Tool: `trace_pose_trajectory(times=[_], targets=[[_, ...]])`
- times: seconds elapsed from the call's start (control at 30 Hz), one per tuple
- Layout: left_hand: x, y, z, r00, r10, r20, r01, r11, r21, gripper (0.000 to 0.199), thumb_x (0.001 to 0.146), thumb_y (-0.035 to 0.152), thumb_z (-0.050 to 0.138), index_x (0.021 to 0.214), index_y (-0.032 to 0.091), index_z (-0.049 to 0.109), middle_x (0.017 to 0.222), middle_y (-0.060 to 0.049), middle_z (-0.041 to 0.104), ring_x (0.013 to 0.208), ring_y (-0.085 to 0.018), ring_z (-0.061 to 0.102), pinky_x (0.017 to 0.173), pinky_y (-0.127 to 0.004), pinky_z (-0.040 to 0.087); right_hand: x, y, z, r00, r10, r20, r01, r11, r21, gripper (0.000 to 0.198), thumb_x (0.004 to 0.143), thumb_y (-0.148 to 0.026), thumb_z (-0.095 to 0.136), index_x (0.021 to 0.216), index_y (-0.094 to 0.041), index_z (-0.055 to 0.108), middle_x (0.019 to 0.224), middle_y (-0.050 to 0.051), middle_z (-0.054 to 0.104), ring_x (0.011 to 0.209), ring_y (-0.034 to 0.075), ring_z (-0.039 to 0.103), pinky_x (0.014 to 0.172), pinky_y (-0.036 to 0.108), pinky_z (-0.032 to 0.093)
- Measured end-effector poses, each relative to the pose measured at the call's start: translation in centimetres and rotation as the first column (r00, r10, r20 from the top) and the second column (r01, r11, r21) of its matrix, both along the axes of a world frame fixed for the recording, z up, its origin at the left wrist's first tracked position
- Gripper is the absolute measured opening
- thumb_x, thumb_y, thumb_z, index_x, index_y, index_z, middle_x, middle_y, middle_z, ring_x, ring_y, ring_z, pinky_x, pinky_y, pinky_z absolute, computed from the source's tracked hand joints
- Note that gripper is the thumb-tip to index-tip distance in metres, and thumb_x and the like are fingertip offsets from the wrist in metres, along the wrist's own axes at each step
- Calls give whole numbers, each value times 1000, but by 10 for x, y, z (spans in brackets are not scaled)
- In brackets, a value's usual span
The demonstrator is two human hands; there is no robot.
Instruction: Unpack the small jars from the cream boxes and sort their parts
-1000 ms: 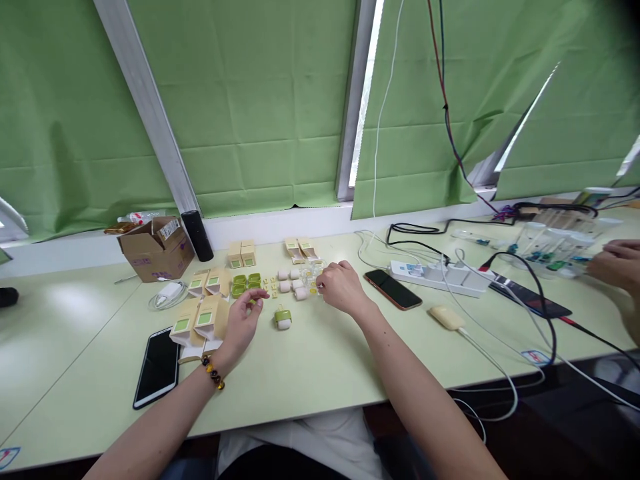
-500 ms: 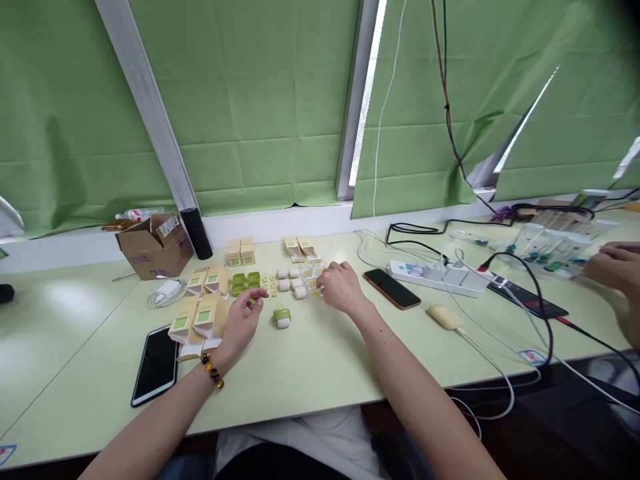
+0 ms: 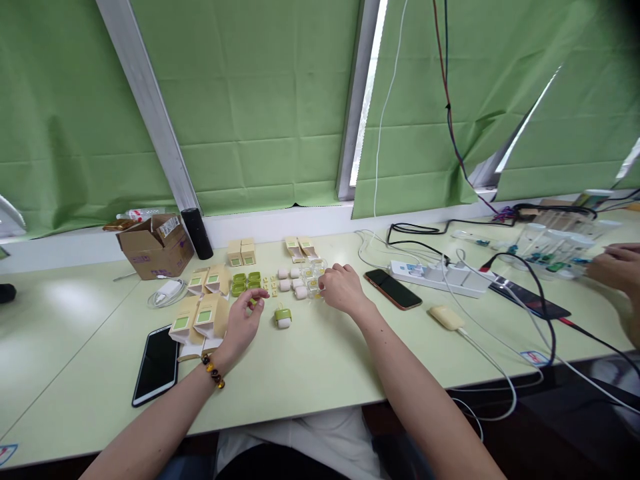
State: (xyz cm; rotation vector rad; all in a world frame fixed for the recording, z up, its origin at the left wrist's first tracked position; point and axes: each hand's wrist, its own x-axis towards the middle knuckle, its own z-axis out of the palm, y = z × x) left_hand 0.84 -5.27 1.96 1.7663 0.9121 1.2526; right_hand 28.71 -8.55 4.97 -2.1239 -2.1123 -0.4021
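Observation:
My right hand (image 3: pixel 343 287) reaches to the right edge of a group of clear plastic pieces (image 3: pixel 313 288), its fingers bent together; what is between the fingertips is hidden. My left hand (image 3: pixel 246 318) rests beside the green open-topped pieces (image 3: pixel 239 277), fingers loosely curled and thumb apart, with a bit of green showing under the fingers. Between the hands stands a small green and white capsule-shaped item (image 3: pixel 283 318) with a loop on top. Behind it lie several tiny yellow pieces (image 3: pixel 273 285) and several white rounded pieces (image 3: pixel 285 285).
Cream cartons (image 3: pixel 213 313) stand left, with a tablet (image 3: pixel 156 367) nearby. Farther back are a cardboard box (image 3: pixel 155 250) and a black cylinder (image 3: pixel 197 233). To the right lie a phone (image 3: pixel 393 289), a power strip (image 3: pixel 445 280), cables and a yellow charger (image 3: pixel 447 318). Another person's hand (image 3: pixel 617 267) is far right.
My right hand has shifted very slightly among the clear pieces. My left hand stays in place, and the objects on the table look unmoved.

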Motion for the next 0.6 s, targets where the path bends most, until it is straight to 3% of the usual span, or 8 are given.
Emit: trace_pose_trajectory(times=[0.33, 0.43, 0.5, 0.53, 0.6], targets=[[-1, 3, -3, 993, 37, -115, -32, 998, 48, 16, 94, 30, 62, 104, 23, 73, 110, -8, 74, 96, -24, 64, 83, -36, 45, 2, 0, 4, 997, 27, -73, -26, 999, 19, 12, 84, -18, 71, 92, -20, 79, 101, 11, 78, 106, 29, 63, 88, 38, 35], [-1, 4, -9, 970, 37, -239, -11, 994, 108, 20, 94, 26, 58, 110, 23, 69, 116, -8, 71, 105, -24, 63, 89, -38, 47, -5, -2, 8, 967, 167, -192, -151, 984, 97, 11, 87, -18, 72, 96, -21, 77, 100, 8, 76, 106, 27, 63, 90, 38, 38], [-2, 3, -13, 948, 11, -319, 30, 992, 125, 26, 92, 22, 59, 116, 24, 66, 122, -8, 68, 113, -25, 61, 96, -41, 47, -16, -6, 9, 904, 304, -301, -279, 952, 124, 11, 90, -18, 70, 99, -22, 75, 99, 6, 75, 103, 25, 63, 88, 35, 41], [-3, 2, -15, 937, -8, -349, 55, 991, 124, 31, 91, 21, 59, 120, 24, 65, 124, -8, 67, 116, -26, 61, 100, -42, 46, -23, -8, 8, 858, 364, -362, -347, 931, 113, 15, 90, -19, 72, 104, -22, 73, 101, 5, 74, 101, 23, 64, 85, 33, 43], [-4, 1, -18, 916, -54, -396, 108, 987, 116, 41, 88, 17, 60, 128, 25, 61, 126, -8, 66, 121, -26, 59, 106, -45, 45, -39, -12, 2, 774, 428, -466, -454, 889, 63, 43, 83, -25, 81, 123, -23, 64, 114, 5, 71, 101, 23, 65, 78, 31, 46]])
